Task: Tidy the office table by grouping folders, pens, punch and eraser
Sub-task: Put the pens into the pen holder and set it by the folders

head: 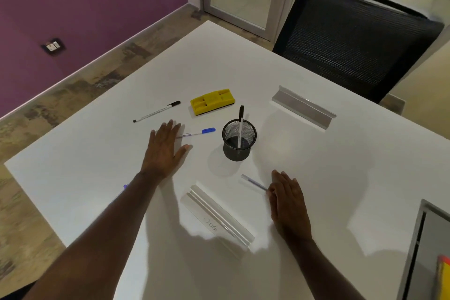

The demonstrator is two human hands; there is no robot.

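My left hand lies flat with spread fingers, its fingertips over the end of a blue-capped pen. My right hand rests palm down on the white table, fingertips touching a clear blue pen. A black mesh pen cup stands between the hands with one black-capped pen upright inside. Behind it sit a yellow board eraser and a black-capped marker. Part of another blue pen peeks out beside my left forearm.
A clear plastic strip lies near the front between my arms; a grey one lies at the back right. A black mesh chair stands behind the table. A grey tray with something yellow sits at the right edge.
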